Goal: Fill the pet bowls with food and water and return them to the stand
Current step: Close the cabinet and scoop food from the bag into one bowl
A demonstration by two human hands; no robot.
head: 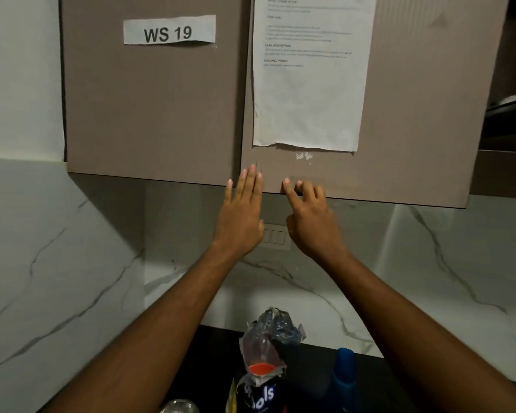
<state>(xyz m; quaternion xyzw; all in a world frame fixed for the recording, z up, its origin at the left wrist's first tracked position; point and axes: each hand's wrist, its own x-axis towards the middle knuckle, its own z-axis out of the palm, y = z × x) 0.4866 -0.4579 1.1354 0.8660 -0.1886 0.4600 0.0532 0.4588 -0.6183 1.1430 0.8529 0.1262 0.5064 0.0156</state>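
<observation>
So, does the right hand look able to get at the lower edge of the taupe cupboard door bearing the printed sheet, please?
Probably yes: the right hand has its fingers curled at the lower edge of the taupe cupboard door, nothing between. The left hand lies flat alongside.

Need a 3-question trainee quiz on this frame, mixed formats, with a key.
1. True or false: the left hand, raised to the cabinet, has straight fingers.
2. The label on the left door reads: A) WS 19 B) WS 91 C) MS 19.
3. Fill in: the bottle beside the food bag on the counter is ____.
Key: 1 true; 2 A; 3 blue.
</observation>
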